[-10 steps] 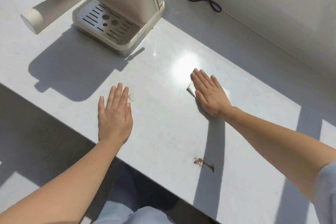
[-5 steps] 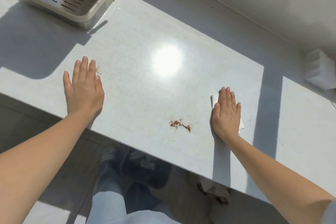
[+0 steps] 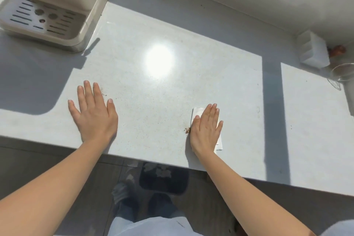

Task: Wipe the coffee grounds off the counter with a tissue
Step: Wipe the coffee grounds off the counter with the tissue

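While our right hand (image 3: 206,130) is pressing the folded white paper tissue (image 3: 197,112) onto the pale grey stone counter (image 3: 153,101), fingers straight and together to load it evenly, its left edge is touching a small brown heap of coffee grounds (image 3: 187,130). We are seemingly bracing with our left hand (image 3: 93,111), flat, fingers slightly spread, and counting one tissue and two patches of grounds, the fainter scatter (image 3: 103,92) lying beside that hand

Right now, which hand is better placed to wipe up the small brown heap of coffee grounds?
The right hand, probably. It presses flat on the tissue, and the grounds lie right at the tissue's left edge. The left hand rests bare on the counter, well away from that heap.
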